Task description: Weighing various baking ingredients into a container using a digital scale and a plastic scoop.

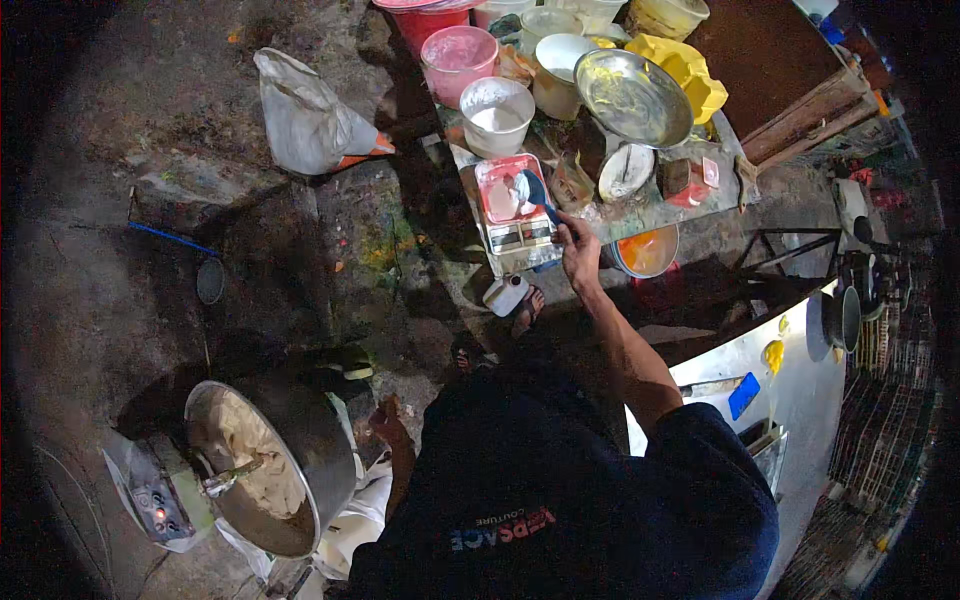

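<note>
My right hand is shut on the handle of a blue scoop. The scoop's head lies over a red tray with pale powder in it, on a kitchen scale at the table's corner. A white tub with white powder stands just behind the scale. My left hand hangs low beside a large metal mixing bowl, which holds pale dough and a mixer's arm. Shadow hides whether that hand holds anything.
Tubs, a metal bowl with yellow residue and a red box crowd the table. A white jug stands on the floor near my foot. At the right, a metal worktop bears a blue scraper. A sack lies left.
</note>
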A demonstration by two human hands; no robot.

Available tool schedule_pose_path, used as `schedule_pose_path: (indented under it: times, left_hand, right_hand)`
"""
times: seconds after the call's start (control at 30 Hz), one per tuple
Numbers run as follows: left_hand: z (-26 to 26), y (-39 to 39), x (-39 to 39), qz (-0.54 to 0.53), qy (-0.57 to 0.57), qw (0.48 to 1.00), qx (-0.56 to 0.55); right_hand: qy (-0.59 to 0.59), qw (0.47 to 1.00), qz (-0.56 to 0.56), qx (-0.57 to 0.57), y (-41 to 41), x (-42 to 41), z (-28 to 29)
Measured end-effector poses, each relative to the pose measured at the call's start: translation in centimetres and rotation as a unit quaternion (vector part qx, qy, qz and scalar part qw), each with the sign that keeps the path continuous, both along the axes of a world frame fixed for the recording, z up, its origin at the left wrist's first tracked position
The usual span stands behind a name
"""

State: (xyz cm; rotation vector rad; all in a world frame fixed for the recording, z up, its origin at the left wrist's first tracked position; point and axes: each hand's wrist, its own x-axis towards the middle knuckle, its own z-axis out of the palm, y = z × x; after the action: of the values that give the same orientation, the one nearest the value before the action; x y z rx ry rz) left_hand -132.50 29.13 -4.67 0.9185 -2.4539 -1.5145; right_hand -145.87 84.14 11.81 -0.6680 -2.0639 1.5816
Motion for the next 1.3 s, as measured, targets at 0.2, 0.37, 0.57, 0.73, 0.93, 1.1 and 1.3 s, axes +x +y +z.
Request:
schedule_pose_path:
  times: [0.2,0.37,0.57,0.73,0.93,1.1,1.3]
  left_hand:
    - [-0.5,1.1,0.4,0.057,0.02,0.995,0.078]
    - [0.1,0.3,0.6,0.045,-0.036,0.997,0.058]
    - [-1.2,-0.5,0.2,0.051,-0.005,0.995,0.083]
    - [-1.6,-1.9,-0.6,-0.045,-0.02,0.997,-0.064]
    - [-1.1,-0.6,-1.8,-0.089,-0.103,0.991,-0.008]
    - [-0.4,0.0,-3.9,-0.033,-0.143,0.988,0.05]
    - [-0.8,-0.5,-5.3,-0.175,-0.011,0.971,0.166]
  right_hand:
    - [0.019,0.99,-0.034,-0.138,0.3,-0.1,1.2]
    - [0.075,0.941,-0.089,-0.316,1.2,0.0,1.7]
    - [0.108,0.9,-0.094,-0.411,2.4,2.9,2.6]
    - [0.109,0.886,-0.117,-0.435,1.7,6.3,3.0]
    - [0.117,0.876,-0.151,-0.443,0.8,8.3,3.1]
    - [0.103,0.889,-0.146,-0.422,0.8,7.8,3.7]
    - [0.086,0.915,-0.117,-0.376,1.4,5.2,3.0]
